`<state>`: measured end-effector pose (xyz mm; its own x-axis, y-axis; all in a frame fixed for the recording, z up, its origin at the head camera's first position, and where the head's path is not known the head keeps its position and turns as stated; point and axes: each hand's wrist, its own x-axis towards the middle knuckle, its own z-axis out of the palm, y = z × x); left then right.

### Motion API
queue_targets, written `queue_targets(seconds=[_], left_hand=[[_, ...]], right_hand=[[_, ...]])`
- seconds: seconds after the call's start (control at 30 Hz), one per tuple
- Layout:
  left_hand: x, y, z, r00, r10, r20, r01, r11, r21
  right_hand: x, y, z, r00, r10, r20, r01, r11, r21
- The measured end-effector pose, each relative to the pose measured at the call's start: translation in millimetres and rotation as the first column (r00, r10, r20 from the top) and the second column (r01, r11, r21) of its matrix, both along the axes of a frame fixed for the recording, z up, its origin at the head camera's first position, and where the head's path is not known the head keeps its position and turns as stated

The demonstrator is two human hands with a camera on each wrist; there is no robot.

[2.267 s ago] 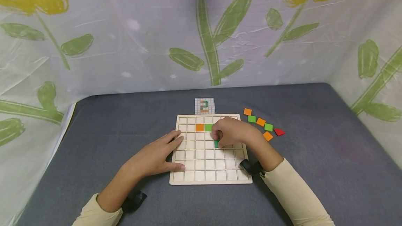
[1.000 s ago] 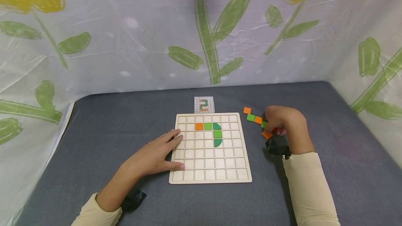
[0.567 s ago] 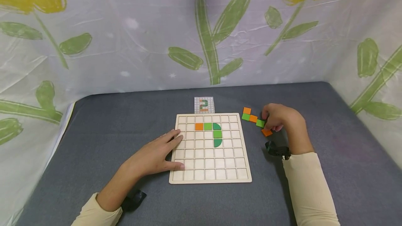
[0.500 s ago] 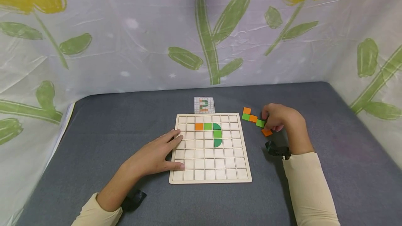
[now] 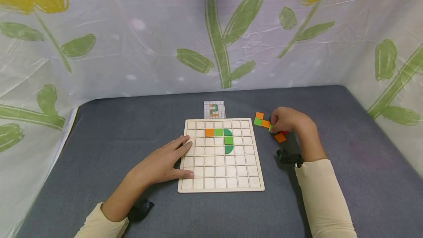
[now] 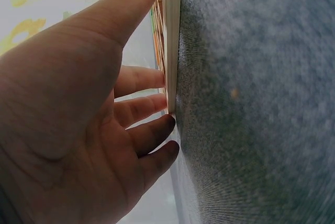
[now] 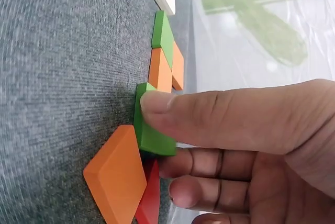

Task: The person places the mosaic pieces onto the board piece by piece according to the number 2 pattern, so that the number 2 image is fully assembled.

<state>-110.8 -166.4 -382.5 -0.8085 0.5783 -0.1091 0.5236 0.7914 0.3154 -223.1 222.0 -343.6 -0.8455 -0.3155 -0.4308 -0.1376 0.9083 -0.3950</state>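
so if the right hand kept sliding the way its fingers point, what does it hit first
Probably the orange tile just past the green tile that the right hand pinches: the fingers point left, along the row of loose tiles. Beyond them lies the board. Depth is hard to judge.

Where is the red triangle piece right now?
In the right wrist view the red triangle lies on the grey mat under the right hand, tucked beside the orange square and green square.
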Motion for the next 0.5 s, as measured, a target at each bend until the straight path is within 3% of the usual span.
queue_targets(seconds=[0.13,0.27,0.5], left_hand=[[-0.4,0.1,-1.0,1.0,-0.002,-0.004,0.002,1.0,-0.003],[-0.4,-0.3,-1.4,1.0,0.004,-0.009,-0.004,1.0,-0.006],[-0.3,-0.4,-2.0,1.0,0.001,-0.011,-0.001,1.0,-0.005]], right_hand=[[-0.2,-1.1,0.8,1.0,0.018,-0.015,-0.019,0.999,-0.026],[-0.3,-1.8,3.5,0.999,0.043,0.002,-0.042,0.99,-0.136],[1.2,-5.8,5.0,0.996,0.088,0.031,-0.071,0.933,-0.353]])
